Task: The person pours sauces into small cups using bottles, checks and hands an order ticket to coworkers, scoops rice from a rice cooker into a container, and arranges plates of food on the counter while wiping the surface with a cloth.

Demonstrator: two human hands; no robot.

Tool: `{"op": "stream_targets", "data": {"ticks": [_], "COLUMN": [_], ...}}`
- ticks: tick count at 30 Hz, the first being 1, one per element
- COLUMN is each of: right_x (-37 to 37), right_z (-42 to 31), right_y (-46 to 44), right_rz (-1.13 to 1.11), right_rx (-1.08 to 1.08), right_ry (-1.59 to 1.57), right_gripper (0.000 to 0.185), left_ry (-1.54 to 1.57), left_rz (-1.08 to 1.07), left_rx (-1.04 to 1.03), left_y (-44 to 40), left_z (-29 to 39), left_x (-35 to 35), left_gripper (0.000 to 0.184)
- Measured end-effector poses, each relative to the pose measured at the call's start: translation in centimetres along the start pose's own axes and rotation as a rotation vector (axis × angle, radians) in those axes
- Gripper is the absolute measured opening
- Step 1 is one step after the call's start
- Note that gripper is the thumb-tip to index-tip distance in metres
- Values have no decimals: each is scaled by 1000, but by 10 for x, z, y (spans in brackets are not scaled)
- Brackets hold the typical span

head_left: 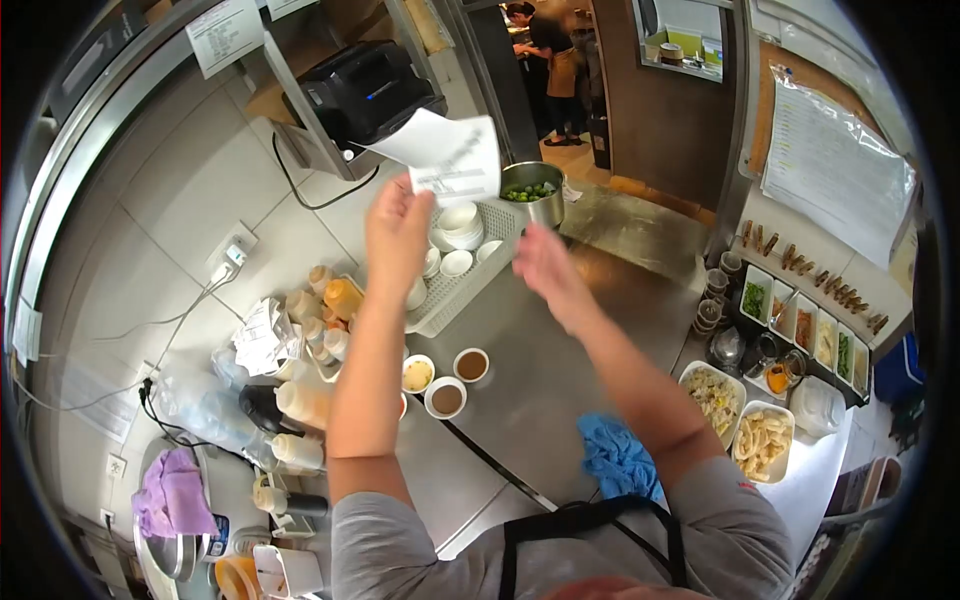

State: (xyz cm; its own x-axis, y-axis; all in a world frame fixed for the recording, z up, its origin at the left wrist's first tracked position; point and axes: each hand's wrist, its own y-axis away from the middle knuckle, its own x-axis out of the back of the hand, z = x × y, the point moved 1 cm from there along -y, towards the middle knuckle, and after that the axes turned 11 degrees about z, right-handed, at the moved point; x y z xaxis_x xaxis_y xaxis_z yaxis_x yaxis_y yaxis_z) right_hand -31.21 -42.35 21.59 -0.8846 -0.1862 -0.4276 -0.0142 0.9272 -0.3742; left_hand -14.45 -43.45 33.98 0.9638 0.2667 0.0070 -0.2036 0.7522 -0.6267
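Note:
My left hand (397,220) is raised with its fingers closed on the lower edge of a printed paper receipt (462,165). The slip curls in front of the black receipt printer (365,92) on the shelf. To the right, my right hand (548,272) hangs over the steel counter, smeared by motion, so its fingers cannot be read. Just beyond it stands a metal pot (548,208) with chopped greens. Behind both hands, a grey perforated basket (462,292) holds several white bowls (460,222).
Three small sauce bowls (445,398) sit on the counter, with a blue cloth (618,455) nearer my body. Squeeze bottles (305,405) crowd the left side. Food containers (765,445) and a topping rack (805,335) line the right. A person (552,60) stands beyond the doorway.

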Motion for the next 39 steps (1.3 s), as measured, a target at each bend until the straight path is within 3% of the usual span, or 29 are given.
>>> {"op": "stream_targets", "data": {"ticks": [2,5,8,9,12,13,14,15,16,17,18,19,20,24,28,33,36,38,39], "right_x": [-34,-59,-71,-70,-63,-59,-51,-40,-33,-13,10,15,21,37,52,62,65,61,55], "right_z": [-49,-97,-106,-97,-72,-72,-75,-87,-105,-98,-93,-87,-79,-37,-15,0,22,24,23], "right_y": [-22,-20,-8,-3,-10,-10,-10,-9,-5,-11,-10,-3,8,50,78,103,121,127,130], "right_rz": [18,217,-96,-134,-141,81,288,478,538,536,536,576,555,403,255,245,234,219,208], "right_rx": [157,774,872,953,901,743,578,391,332,554,596,621,542,366,237,90,43,44,38], "right_ry": [42,900,1336,1356,1235,1015,786,735,556,400,466,411,474,557,560,558,578,552,511], "right_gripper": [84,93,105,85,47,35,27,31,30,29,27,26,26,25,25,25,25,25,24], "left_ry": [10,-146,-190,-175,-507,-652,-746,-839,-969,-853,-914,-649,-478,-372,-336,-269,-363,-273,-479], "left_rz": [-35,-118,-135,-126,-301,-426,-377,-328,-172,103,374,496,654,741,707,609,687,815,828], "left_rx": [-6,-12,-75,-106,-329,-351,-483,-613,-743,-687,-563,-878,-711,-285,-291,-310,-345,-386,-488], "left_y": [27,45,49,50,54,53,44,28,-6,-36,-66,-95,-120,-153,-146,-177,-182,-177,-187], "left_z": [-2,2,3,4,25,34,38,42,45,73,104,125,141,146,167,190,189,171,150], "left_x": [0,11,18,20,26,29,37,49,68,87,107,139,159,190,173,172,165,161,177], "left_gripper": [15,14,13,13,17,20,19,19,18,18,18,18,18,21,22,20,23,30,49]}}
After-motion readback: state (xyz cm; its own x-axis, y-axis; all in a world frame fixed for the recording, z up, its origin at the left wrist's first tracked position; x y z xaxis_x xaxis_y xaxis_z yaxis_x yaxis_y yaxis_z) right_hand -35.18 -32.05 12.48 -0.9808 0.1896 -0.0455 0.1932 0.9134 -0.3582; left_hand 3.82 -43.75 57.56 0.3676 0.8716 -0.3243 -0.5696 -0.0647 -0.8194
